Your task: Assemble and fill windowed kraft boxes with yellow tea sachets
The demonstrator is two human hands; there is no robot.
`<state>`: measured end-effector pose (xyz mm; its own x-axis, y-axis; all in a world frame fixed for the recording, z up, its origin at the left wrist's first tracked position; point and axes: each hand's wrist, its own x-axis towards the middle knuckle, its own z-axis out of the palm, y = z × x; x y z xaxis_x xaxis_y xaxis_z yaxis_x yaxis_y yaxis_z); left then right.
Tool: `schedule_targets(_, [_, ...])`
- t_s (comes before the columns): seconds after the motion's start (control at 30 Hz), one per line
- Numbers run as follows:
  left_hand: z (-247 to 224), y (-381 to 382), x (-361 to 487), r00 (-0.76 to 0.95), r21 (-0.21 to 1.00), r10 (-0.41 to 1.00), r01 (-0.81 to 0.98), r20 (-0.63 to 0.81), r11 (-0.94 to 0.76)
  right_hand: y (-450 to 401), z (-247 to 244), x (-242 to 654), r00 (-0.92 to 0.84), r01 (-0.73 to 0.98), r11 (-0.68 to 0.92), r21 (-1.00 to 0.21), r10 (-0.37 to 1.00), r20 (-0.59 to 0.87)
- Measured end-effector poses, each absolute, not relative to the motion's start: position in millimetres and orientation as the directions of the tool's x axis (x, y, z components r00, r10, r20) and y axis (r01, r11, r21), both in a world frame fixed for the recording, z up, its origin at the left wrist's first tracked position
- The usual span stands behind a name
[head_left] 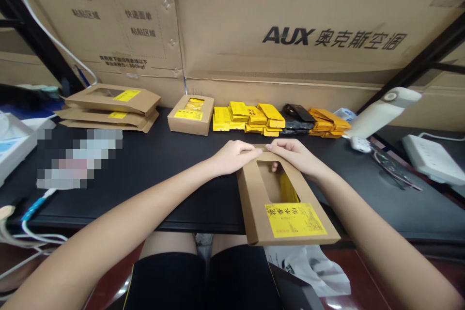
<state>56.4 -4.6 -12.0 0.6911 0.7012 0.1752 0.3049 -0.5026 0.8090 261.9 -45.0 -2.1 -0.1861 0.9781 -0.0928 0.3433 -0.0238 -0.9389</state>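
A brown cardboard box (254,203) with a cut-out window and a yellow label (296,220) lies at the table's front edge, its near end jutting past it. Through the window a yellow packet (288,188) shows inside. At the far left corner of the box, my left hand (234,156) is closed with thumb and fingers on the end flap. My right hand (296,155) grips the far right corner, its thumb on top of the end and some fingertips visible through the window.
Behind stand a closed windowed box (191,116), yellow packets (250,116), black packets (298,118) and orange packets (329,122). Flattened boxes (109,106) are stacked left. A white bottle (385,111), glasses (395,169) and a power strip (434,160) are right. Large cartons (308,68) wall off the back.
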Motion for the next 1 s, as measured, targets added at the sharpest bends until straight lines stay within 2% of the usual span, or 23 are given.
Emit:
schedule_targets(0.3, [-8.0,-9.3,56.1,0.683,0.763,0.711,0.367,0.167,-0.532,-40.4,0.1,266.0,-0.215,0.518,0.132,-0.845,0.976,0.021])
schedule_targets(0.53, [-8.5,-10.2,56.4,0.695,0.755,0.696,0.356,0.181,-0.551,-43.7,1.7,266.2,-0.303,0.443,0.033,-0.896,0.946,-0.115])
schedule_targets(0.83, [-8.1,-10.2,56.1,0.693,0.747,0.700,0.370,0.174,-0.552,-44.1,3.2,263.8,-0.267,0.464,0.069,-0.883,0.962,-0.065])
schedule_targets(1.0, [-9.1,-9.8,56.0,0.696,0.737,0.692,0.364,0.191,-0.570,-44.7,3.5,264.1,-0.292,0.446,0.050,-0.894,0.952,-0.092])
